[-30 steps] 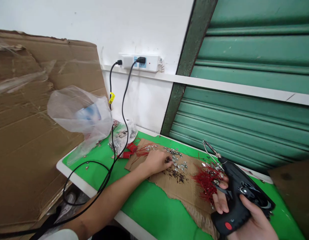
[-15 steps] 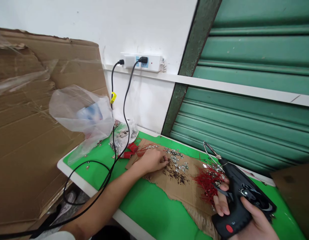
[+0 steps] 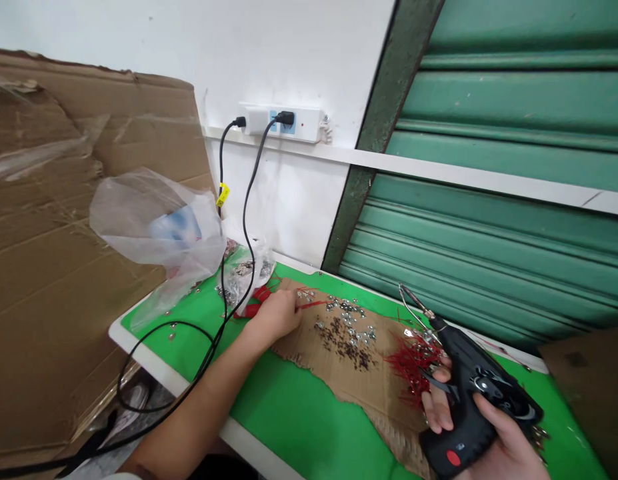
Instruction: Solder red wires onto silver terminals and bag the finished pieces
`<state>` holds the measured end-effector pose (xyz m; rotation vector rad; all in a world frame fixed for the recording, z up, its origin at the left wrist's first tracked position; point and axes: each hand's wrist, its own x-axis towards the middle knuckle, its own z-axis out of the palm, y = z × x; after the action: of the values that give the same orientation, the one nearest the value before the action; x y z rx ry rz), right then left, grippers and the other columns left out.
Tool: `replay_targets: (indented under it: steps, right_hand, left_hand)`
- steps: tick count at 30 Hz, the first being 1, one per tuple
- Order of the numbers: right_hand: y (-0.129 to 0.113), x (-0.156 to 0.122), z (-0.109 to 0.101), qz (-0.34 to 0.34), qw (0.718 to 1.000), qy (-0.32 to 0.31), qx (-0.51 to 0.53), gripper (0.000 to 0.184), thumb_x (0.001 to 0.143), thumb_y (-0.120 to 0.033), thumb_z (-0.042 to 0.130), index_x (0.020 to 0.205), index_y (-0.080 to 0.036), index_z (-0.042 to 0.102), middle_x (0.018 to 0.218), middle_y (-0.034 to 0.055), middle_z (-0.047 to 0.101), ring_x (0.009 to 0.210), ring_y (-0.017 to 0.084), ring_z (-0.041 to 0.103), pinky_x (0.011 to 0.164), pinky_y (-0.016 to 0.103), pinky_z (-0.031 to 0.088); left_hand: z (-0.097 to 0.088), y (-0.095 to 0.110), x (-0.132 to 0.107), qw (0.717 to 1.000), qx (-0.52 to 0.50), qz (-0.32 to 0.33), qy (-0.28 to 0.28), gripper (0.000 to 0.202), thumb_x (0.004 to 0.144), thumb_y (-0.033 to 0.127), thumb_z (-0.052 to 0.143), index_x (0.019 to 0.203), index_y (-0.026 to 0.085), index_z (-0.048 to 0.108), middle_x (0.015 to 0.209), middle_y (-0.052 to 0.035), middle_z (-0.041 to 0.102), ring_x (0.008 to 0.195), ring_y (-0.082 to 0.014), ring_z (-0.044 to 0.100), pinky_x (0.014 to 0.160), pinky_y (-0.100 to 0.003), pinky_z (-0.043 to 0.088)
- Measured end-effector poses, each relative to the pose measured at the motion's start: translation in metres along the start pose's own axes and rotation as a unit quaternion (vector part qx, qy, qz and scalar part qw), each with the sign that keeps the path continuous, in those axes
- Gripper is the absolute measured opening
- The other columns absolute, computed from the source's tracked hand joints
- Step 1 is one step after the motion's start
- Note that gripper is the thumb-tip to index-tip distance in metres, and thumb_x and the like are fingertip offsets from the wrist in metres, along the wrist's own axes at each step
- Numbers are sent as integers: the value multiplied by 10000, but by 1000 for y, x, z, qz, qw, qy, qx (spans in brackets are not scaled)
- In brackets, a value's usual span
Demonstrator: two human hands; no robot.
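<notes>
My right hand [image 3: 493, 420] is wrapped round the grip of a black soldering gun [image 3: 481, 380], its fingers by the trigger. The gun's metal tip, with a thin feed tube beside it, points up and left over the table. At the left end of a cardboard sheet [image 3: 309, 353], my left hand [image 3: 281, 317] has its fingers closed together, and a few thin red wires [image 3: 313, 304] stick out from them to the right. To the right of that hand lie small shiny metal discs [image 3: 346, 310] and a scatter of tiny dark parts [image 3: 346, 343].
A heap of red wires with metal ends [image 3: 411, 367] lies below the gun's tip. Clear bags [image 3: 246, 267] and red bundles [image 3: 249, 310] are at the back left. Black cables [image 3: 221, 333] run from a wall socket [image 3: 283, 123] across my left forearm. Large cardboard [image 3: 89, 233] stands left.
My left hand has moved left, away from the dark parts and discs to the red wires at the cardboard's left end. My right hand still holds the soldering gun.
</notes>
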<state>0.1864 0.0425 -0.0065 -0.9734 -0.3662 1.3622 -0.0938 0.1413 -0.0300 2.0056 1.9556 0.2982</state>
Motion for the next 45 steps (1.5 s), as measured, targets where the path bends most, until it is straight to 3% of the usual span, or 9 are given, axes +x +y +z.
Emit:
replay_targets:
  steps: [8, 16, 21, 26, 30, 33, 35, 38, 45]
  right_hand:
    - [8, 0, 8, 6, 998, -45, -40, 319, 640, -308, 733, 940, -212, 679, 692, 53, 626, 455, 147, 450, 422, 288, 442]
    - [26, 6, 6, 19, 991, -112, -65, 393, 694, -305, 734, 1073, -229, 663, 811, 54, 673, 451, 138, 471, 410, 275, 435]
    - [33, 11, -1, 21, 989, -127, -72, 311, 746, -330, 700, 1024, -190, 694, 792, 69, 665, 463, 131, 455, 425, 270, 435]
    - [27, 4, 6, 29, 991, -118, -65, 259, 743, -319, 710, 965, -186, 709, 784, 64, 666, 472, 118, 462, 442, 253, 432]
    - [24, -4, 19, 35, 992, -105, -58, 267, 757, -298, 700, 997, -182, 707, 788, 61, 670, 476, 114, 465, 451, 242, 421]
    - [25, -5, 22, 37, 993, -95, -65, 270, 748, -303, 706, 992, -186, 708, 834, 67, 685, 471, 110, 466, 446, 245, 417]
    - [28, -1, 18, 44, 992, -91, -69, 281, 750, -305, 705, 1008, -194, 706, 817, 65, 682, 473, 113, 470, 448, 245, 418]
    - [34, 9, 6, 46, 990, -102, -81, 290, 744, -316, 700, 1007, -194, 700, 651, 35, 610, 458, 136, 457, 430, 258, 418]
    - [37, 8, 7, 63, 990, -100, -83, 231, 738, -303, 695, 925, -168, 707, 675, 58, 623, 463, 136, 452, 434, 267, 422]
  left_hand:
    - [4, 1, 4, 999, 19, -11, -28, 322, 921, 284, 397, 975, 92, 650, 965, -203, 701, 894, -286, 691, 767, -343, 540]
    - [-8, 9, -1, 998, -15, 56, 38, 267, 956, 284, 370, 969, 154, 603, 1052, -125, 631, 988, -219, 614, 863, -323, 514]
    - [-8, 9, -8, 976, -144, 131, 95, 204, 961, 259, 370, 956, 178, 557, 976, -64, 620, 917, -171, 575, 843, -291, 485]
    - [2, -2, -18, 929, -330, 160, 38, 147, 915, 265, 476, 909, 158, 576, 836, -32, 655, 716, -109, 599, 657, -204, 493]
    - [11, -12, -20, 905, -385, 183, -15, 251, 892, 168, 464, 1087, 163, 623, 1069, -76, 700, 922, -132, 673, 882, -275, 560]
    - [17, -18, -18, 895, -403, 191, -29, 454, 870, 133, 468, 1311, 214, 535, 1348, -92, 584, 1052, -143, 659, 929, -298, 567]
    - [19, -20, -15, 904, -389, 177, -22, 473, 856, 136, 502, 1323, 205, 537, 1289, -91, 628, 1014, -145, 674, 887, -276, 578]
    - [19, -19, -13, 945, -289, 151, 12, 313, 829, 112, 532, 1089, 185, 690, 993, -44, 739, 895, -148, 688, 860, -262, 564]
    - [19, -10, -12, 977, -141, 155, 45, 170, 850, 169, 563, 910, 224, 713, 984, -10, 735, 920, -165, 658, 863, -260, 512]
